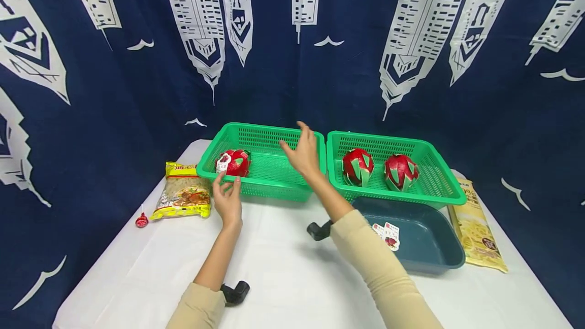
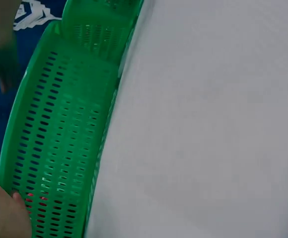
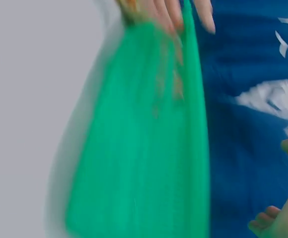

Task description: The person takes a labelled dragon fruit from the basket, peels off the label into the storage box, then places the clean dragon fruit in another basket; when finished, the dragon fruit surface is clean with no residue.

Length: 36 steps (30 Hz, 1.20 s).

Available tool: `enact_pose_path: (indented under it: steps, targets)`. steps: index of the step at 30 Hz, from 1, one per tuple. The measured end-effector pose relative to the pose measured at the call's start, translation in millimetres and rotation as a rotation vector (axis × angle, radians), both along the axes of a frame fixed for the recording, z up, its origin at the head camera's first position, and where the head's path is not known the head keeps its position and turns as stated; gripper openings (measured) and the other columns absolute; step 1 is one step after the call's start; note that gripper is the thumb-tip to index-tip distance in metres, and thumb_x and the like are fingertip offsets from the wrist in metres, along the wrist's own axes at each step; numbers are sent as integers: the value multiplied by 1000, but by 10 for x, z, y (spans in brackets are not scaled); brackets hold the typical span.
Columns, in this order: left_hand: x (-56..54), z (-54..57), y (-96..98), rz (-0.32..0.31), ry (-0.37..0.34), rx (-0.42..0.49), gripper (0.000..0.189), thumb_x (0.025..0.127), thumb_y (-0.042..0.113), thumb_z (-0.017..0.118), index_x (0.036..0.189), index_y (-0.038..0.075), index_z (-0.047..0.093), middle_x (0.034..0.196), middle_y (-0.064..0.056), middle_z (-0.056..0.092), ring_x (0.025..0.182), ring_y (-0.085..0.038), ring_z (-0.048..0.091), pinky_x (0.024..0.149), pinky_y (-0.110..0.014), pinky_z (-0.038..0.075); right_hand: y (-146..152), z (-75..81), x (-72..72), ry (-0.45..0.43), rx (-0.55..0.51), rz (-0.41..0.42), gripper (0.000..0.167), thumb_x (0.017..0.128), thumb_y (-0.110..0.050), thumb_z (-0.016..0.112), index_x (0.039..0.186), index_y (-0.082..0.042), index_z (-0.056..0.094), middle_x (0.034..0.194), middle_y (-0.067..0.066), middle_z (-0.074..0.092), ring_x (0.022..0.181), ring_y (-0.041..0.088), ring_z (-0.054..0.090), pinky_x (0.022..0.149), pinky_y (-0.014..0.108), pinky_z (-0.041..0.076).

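My left hand (image 1: 228, 204) is at the near rim of the left green basket (image 1: 283, 190), its fingers spread and its thumb close to the outer wall. Just behind those fingertips lies a red dragon fruit (image 1: 239, 163) with a round white tag (image 1: 223, 162). Over the right end of this basket my right hand (image 1: 302, 154) is raised, thumb and fingers apart, holding nothing. Two more dragon fruits, one (image 1: 358, 167) beside the other (image 1: 401, 172), sit in the right green basket (image 1: 445, 187). The right wrist view is blurred.
In front of the right basket stands a dark blue tub (image 1: 425, 232) with white fruit-picture tags (image 1: 391, 236) inside. A yellow food bag (image 1: 185, 192) and a small red item (image 1: 142, 220) lie left. Another yellow packet (image 1: 477, 227) lies right. Patterned cloth (image 1: 274, 80) hangs behind.
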<state>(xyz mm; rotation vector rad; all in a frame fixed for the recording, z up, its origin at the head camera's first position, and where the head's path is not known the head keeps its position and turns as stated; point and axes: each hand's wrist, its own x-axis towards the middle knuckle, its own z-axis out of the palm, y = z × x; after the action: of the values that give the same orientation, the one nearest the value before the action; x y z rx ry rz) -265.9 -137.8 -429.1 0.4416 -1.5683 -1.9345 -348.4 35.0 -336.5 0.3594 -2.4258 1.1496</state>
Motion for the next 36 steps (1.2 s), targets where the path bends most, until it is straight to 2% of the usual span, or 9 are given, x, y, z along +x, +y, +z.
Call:
enact_pose_path:
  steps: [4,8,11,15,21,25,28,33,36]
  targets:
    - [-83,-71,31,52,72,10,34,83,16,70,114,4,60,85,-8,62,76,-14,60,67,-21,49,-584,-153,-63,-79,-46,57,69,84,-37,65,140,-12,33,131,16,41,119,29,41,92,43,40]
    - [-114,-125,-18,63,137,-1,32,81,14,72,108,0,62,82,-14,65,76,-24,64,67,-24,52,-929,-293,-147,-199,-54,96,71,83,-44,64,141,-18,33,127,18,43,114,30,44,88,43,43]
    - [-120,-158,-57,46,169,-20,35,80,17,72,108,-2,62,84,-17,65,77,-29,65,69,-29,53,-1069,-379,-226,-312,-63,149,76,82,-50,63,143,-21,30,134,17,41,122,31,38,91,46,41]
    - [-125,-184,-69,33,191,-52,35,82,18,71,108,-3,61,84,-16,65,75,-21,66,69,-28,53,-1162,-471,-336,-465,-73,270,81,83,-51,61,147,-22,23,146,13,31,132,33,28,98,51,34]
    - [-138,-215,-63,37,228,-62,32,82,14,71,107,-4,61,83,-15,66,70,-13,65,66,-23,52,-1245,-562,-462,-643,-50,424,86,85,-49,59,149,-17,11,147,15,26,131,32,30,101,48,32]
    - [-120,-236,-29,17,243,-60,32,82,13,70,107,-5,61,82,-17,66,71,-18,65,68,-30,53,-1233,-604,-456,-639,-44,389,88,81,-48,65,147,-13,20,140,16,37,125,31,39,97,43,38]
    - [-53,-149,-24,-11,232,-75,31,84,9,68,109,-8,59,84,-21,65,74,-27,65,72,-41,52,-1223,-603,-439,-588,-39,328,83,79,-46,68,144,-12,30,135,15,43,119,30,45,90,39,44]
    - [-91,-181,-54,8,243,-87,30,84,11,68,108,-5,59,83,-17,65,71,-19,65,69,-29,53,-1194,-593,-448,-539,-71,277,78,76,-44,73,139,-11,40,129,15,49,112,28,51,82,35,49]
    - [-92,-147,-84,15,245,-83,29,83,7,68,107,-6,59,83,-19,65,73,-25,65,68,-26,53,-1137,-546,-468,-527,-137,277,78,74,-41,75,138,-12,42,127,16,50,107,29,55,75,35,52]
